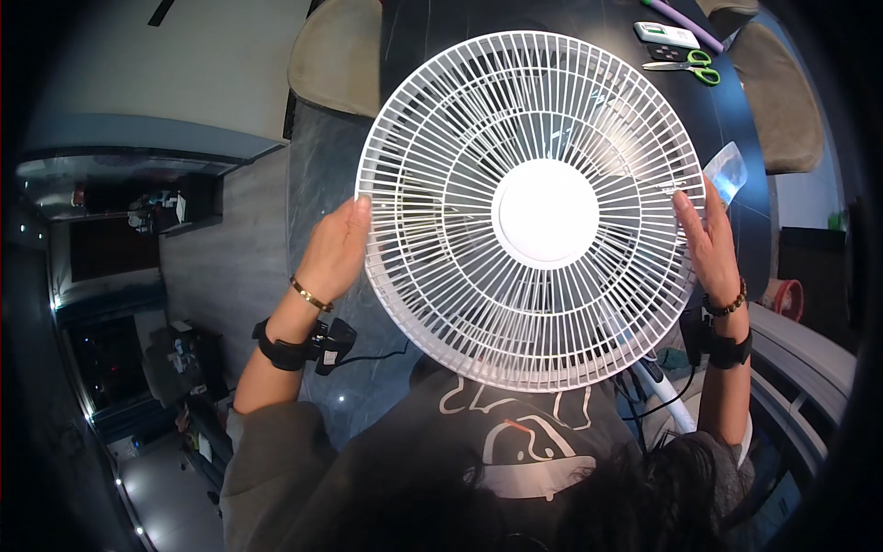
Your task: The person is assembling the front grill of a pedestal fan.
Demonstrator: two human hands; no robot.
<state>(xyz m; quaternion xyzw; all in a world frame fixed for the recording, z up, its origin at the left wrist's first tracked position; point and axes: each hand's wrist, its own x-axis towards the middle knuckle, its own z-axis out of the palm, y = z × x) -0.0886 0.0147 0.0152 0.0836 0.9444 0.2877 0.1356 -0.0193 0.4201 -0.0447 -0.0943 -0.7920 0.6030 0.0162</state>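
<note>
A round white fan grille [549,213] with a plain disc at its centre is held up in front of my chest, between both hands. Closed on its left rim is my left hand [333,250], its thumb along the edge. On the opposite rim my right hand [710,241] grips, with the thumb over the front wires. Through the wires I cannot make out clearly what lies behind. Beside my right fingers a clear plastic bag [727,175] rests on the dark table [750,239].
Green-handled scissors [692,66], a white-and-green device [666,35] and a purple stick [685,23] lie at the table's far right. Beige chairs [336,55] stand around it. Near my right forearm is a white pole [667,394]; a red basket [787,299] sits farther right.
</note>
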